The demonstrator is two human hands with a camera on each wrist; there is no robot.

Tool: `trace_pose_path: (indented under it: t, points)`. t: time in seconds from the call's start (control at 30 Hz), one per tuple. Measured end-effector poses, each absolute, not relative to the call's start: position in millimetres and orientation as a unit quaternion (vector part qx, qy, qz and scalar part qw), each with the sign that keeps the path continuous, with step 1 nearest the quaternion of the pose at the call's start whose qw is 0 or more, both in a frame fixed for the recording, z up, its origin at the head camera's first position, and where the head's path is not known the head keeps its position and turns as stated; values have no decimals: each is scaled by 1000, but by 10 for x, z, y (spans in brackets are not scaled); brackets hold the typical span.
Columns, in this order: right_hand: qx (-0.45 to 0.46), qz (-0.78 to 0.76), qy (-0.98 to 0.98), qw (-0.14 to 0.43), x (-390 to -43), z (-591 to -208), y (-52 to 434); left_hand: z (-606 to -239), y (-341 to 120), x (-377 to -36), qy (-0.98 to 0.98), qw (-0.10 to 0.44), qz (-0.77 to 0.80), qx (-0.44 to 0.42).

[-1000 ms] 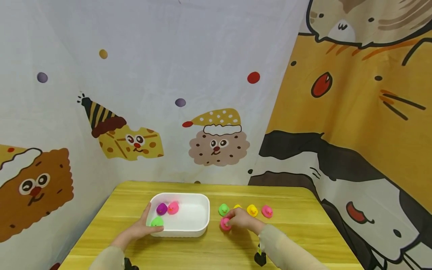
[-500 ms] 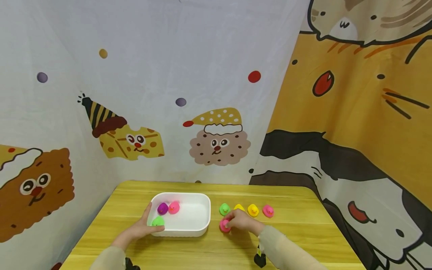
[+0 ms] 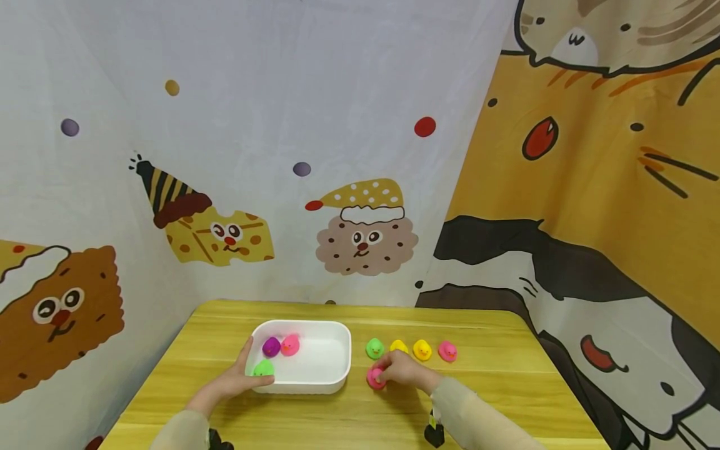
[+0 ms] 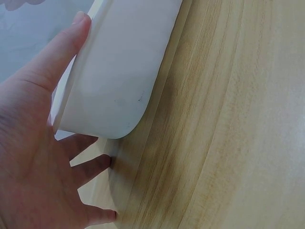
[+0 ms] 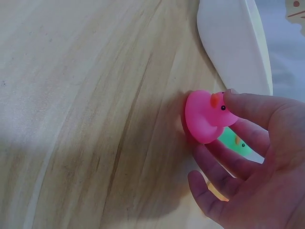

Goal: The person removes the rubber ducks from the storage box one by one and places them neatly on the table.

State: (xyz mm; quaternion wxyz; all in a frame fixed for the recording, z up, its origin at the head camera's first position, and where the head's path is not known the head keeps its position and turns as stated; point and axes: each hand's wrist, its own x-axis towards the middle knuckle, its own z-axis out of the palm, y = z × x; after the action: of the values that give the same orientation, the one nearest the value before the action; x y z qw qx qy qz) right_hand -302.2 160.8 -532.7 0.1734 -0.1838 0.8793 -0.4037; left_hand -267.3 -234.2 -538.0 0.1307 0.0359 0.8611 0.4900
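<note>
My left hand spans the near left corner of a white plastic tub; its thumb lies along the rim and the other fingers spread straight beside the end wall. Inside the tub sit a purple rubber duck, a pink one and a green duck, the last partly behind the near rim. Right of the tub, my right hand pinches a pink rubber duck between thumb and fingers, low over the wood. The thumb covers part of the duck's head in the right wrist view.
Behind the right hand stands a row of ducks: a green duck, a yellow duck partly hidden by the hand, another yellow duck and a pink duck. A printed cloth hangs behind the wooden table.
Both hands stay nearly where they were, the right with the pink duck in its fingers. The whole view has shifted very slightly.
</note>
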Motion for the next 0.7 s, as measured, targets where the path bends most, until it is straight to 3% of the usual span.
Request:
trace_pose_path:
  t: [0.5,0.7]
  points:
    - [-182,-411,875,178,-2995,-5294,1639,-5392,-2341,-2685,858,131,494,41]
    - [-189,-392,889,144,-3039,-5182,1625,-5392,-2352,-2682,852,131,505,44]
